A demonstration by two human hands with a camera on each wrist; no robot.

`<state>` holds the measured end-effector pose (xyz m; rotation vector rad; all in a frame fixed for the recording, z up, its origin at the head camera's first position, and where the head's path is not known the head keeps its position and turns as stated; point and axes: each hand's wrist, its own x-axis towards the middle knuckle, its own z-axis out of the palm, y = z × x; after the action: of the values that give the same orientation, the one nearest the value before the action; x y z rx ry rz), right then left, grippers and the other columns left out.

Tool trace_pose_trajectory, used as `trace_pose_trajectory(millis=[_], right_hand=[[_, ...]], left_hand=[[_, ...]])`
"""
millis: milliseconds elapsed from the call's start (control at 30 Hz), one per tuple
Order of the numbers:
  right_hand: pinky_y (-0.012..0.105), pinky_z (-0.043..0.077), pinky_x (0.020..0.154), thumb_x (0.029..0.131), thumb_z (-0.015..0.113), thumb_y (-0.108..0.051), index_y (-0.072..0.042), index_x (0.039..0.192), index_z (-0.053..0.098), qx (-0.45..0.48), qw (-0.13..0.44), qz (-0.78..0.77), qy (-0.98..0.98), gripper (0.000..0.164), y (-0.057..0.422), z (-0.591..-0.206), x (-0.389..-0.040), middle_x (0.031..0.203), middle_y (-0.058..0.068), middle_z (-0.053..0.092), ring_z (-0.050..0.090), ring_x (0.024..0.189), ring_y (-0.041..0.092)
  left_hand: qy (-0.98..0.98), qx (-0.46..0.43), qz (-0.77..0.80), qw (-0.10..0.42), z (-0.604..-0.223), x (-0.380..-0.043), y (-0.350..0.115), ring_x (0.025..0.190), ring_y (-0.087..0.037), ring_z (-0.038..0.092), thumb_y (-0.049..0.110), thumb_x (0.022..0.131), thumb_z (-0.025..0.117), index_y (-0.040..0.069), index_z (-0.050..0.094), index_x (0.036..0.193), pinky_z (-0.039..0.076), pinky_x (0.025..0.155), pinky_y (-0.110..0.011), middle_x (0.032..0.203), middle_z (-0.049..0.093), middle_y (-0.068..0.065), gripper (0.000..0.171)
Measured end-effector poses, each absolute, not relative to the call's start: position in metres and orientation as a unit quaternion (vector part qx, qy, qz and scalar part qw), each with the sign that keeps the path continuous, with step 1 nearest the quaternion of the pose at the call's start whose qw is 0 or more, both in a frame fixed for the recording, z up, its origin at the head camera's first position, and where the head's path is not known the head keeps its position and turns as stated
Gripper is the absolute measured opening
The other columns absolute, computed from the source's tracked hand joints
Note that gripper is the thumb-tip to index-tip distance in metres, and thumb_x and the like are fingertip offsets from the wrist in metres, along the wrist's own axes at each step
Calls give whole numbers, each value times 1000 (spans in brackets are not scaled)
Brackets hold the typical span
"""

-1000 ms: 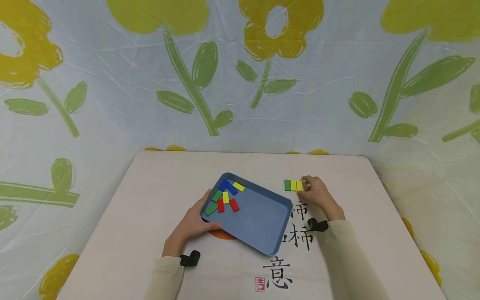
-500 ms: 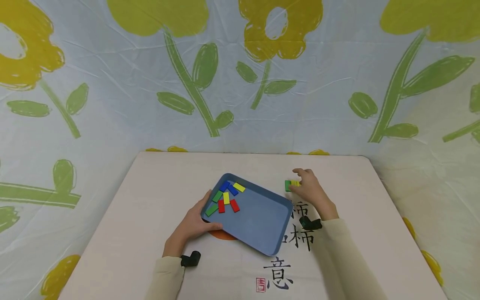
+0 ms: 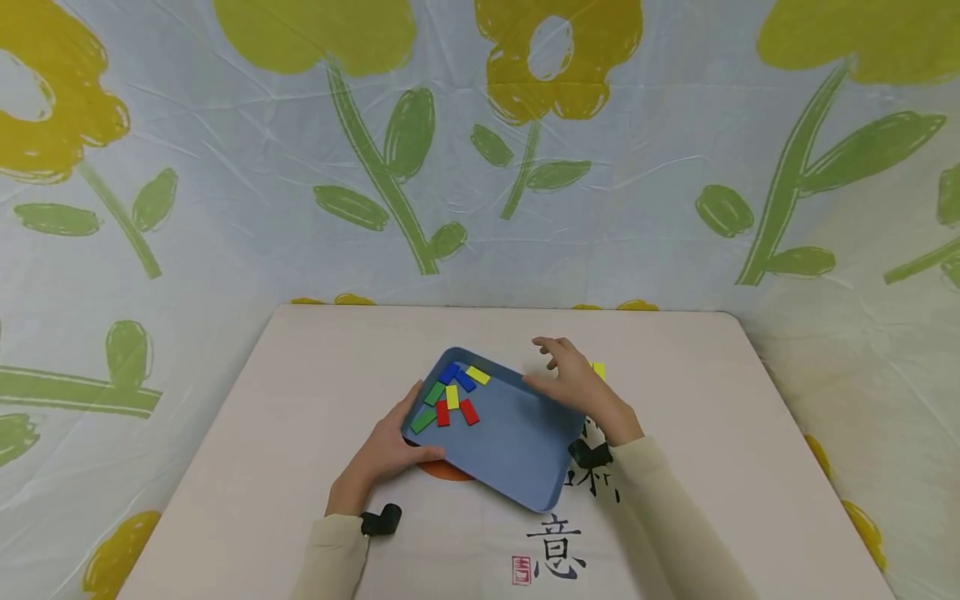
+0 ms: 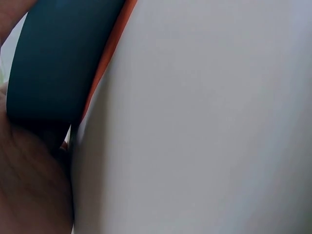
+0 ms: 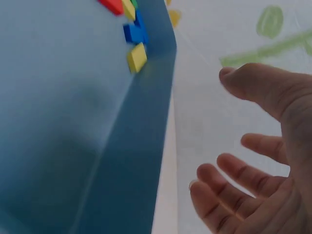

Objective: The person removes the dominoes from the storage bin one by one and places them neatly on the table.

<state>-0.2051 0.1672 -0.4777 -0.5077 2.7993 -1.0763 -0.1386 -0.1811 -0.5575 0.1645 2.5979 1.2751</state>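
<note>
while our left hand (image 3: 388,446) grips the tray (image 3: 516,457), our right hand (image 3: 573,381) hovers loose, empty: likely picking, we need a ten-o'clock tile (image 3: 452,398) pinched.

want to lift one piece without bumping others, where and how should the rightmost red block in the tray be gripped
Probably pinch the red block by its long sides, near the end closest to the person, coming down from above and the right. It lies flat; a yellow block sits close to its far-left corner, while bare tray floor shows to its right.
</note>
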Motion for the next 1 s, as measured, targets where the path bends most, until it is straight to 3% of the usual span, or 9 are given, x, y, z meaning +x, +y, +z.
trace_pose_trajectory(millis=[233, 700, 1000], right_hand=[[41, 59, 85, 93, 78, -31, -3, 152, 46, -218, 58, -354, 907, 72, 135, -483, -199, 136, 20, 56, 63, 107, 31], [41, 59, 89, 92, 77, -27, -4, 149, 49, -254, 130, -342, 895, 68, 93, -502, -194, 135, 17, 58, 63, 107, 26], [41, 55, 95, 92, 78, -34, -7, 145, 55, -255, 151, -309, 904, 64, 86, -516, -195, 126, 12, 60, 57, 106, 21]], left_hand=[[886, 64, 446, 113, -559, -136, -182, 153, -37, 32, 55, 73, 89, 39, 18, 165, 32, 119, -65, 169, 30, -8, 117], [891, 115, 435, 69, -552, -137, -183, 154, -40, 30, 48, 73, 90, 18, 23, 166, 31, 118, -66, 169, 29, -12, 118], [870, 86, 481, 73, -552, -135, -180, 149, -38, 37, 42, 72, 93, 28, 30, 163, 31, 118, -67, 166, 35, -10, 111]])
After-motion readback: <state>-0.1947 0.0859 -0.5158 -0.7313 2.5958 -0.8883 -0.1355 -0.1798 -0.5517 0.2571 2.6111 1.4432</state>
